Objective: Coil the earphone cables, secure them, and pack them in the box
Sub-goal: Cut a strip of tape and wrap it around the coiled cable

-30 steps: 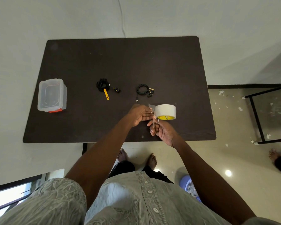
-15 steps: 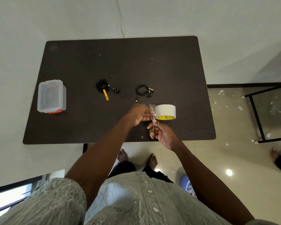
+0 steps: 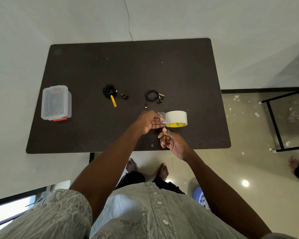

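Two coiled earphone sets lie mid-table. The left coil [image 3: 109, 90] carries a yellow tie [image 3: 113, 101], its buds trailing to the right. The right coil [image 3: 152, 95] has no tie that I can see; its plug end hangs loose toward the near side and its buds [image 3: 160, 99] lie just beside it. The box [image 3: 56, 102], clear with a red latch, sits lidded well apart at the table's left edge.

Near the right coil stands a tape roll [image 3: 176, 119] on its edge. The left hand [image 3: 149, 121] reaches to the roll's left side, fingers fairly straight, and appears to pinch a short free tab of tape [image 3: 160, 113] at the tips; the pinch itself is too small to see plainly. The right hand [image 3: 173, 142] is curled round small scissors [image 3: 164, 129], whose blades point up toward the tab. Whether the blades are apart I cannot tell.

The likely step is cutting a strip for the untied coil. Risks, as I judge them: the tab is short and close to the left fingertips, so a hasty snip may nick a finger; the roll stands unheld and may roll or tip when the tape is pulled; a cut strip may fold onto itself or stick to the blades. The loose coil may spring open if handled one-handed.
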### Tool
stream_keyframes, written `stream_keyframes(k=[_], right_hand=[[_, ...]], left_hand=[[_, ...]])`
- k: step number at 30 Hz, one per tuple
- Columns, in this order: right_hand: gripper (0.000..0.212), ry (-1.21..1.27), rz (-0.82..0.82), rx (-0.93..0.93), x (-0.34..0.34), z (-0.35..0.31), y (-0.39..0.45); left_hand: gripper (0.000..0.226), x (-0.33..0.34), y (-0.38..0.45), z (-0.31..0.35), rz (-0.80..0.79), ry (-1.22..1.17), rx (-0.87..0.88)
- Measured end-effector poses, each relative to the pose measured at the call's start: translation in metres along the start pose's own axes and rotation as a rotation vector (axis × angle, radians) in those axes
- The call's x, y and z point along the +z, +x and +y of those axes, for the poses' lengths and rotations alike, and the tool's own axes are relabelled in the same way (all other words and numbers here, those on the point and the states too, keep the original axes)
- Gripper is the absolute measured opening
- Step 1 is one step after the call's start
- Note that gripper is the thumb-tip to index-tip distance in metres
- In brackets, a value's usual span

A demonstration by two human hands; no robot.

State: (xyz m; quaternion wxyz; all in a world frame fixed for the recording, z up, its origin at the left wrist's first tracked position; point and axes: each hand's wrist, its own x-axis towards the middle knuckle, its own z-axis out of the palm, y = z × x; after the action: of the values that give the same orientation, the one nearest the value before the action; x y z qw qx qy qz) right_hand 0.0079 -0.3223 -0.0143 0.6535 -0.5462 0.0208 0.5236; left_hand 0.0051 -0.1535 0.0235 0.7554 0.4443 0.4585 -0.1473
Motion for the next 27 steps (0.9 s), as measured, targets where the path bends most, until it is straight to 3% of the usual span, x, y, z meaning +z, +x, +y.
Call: stream_keyframes(k=[27], right_hand=[[0.021,0.053,0.011,-0.046,0.0049,-0.0075,-0.0001]], left_hand=[[0.007,0.0000,0.0006,-0.0053,0.050,-0.018,0.024]])
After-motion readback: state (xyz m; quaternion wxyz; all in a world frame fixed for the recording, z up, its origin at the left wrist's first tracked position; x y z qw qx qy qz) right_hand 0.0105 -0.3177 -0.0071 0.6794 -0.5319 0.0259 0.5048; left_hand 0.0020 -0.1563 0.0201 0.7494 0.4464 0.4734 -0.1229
